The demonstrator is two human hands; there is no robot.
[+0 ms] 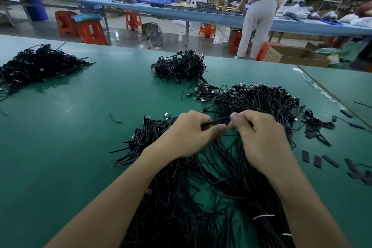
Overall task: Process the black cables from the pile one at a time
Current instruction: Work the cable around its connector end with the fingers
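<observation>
While left hand [187,135] and right hand [261,139] pinch one black cable [219,121], the pile [261,98] sprawls beneath — black strips [330,160] lie right.

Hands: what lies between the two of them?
Head view: a short stretch of black cable spans the gap, pinched by the left hand and right hand.

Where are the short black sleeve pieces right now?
Head view: the sleeve pieces lie scattered on the green table, right of the right hand, beside the big cable pile.
</observation>
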